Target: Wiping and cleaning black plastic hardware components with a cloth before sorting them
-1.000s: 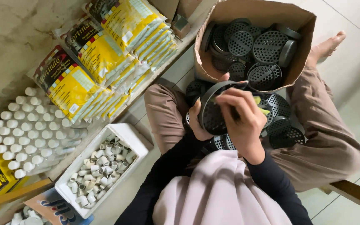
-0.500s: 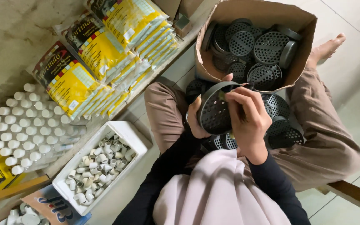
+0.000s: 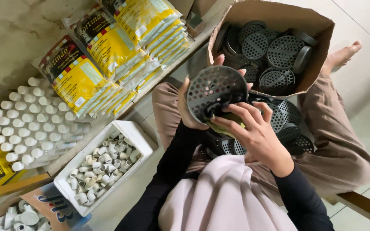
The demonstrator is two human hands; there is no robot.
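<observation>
My left hand (image 3: 188, 112) cups the stiff, light dark-grey perforated plastic disc (image 3: 214, 92) by its rim; right hand (image 3: 253, 128) pinches a yellow-green cloth (image 3: 225, 122) (soft) against it

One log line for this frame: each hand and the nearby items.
left hand: holds round perforated strainer | right hand: presses yellow-green cloth to its lower edge | behind: paper bag of similar strainers | lap: more strainers

Left hand (image 3: 188, 112) holds a round perforated strainer (image 3: 213, 90) just below the cardboard box (image 3: 279, 13); right hand (image 3: 253, 130) presses a yellow-green cloth (image 3: 225, 121) against the strainer's lower edge
</observation>
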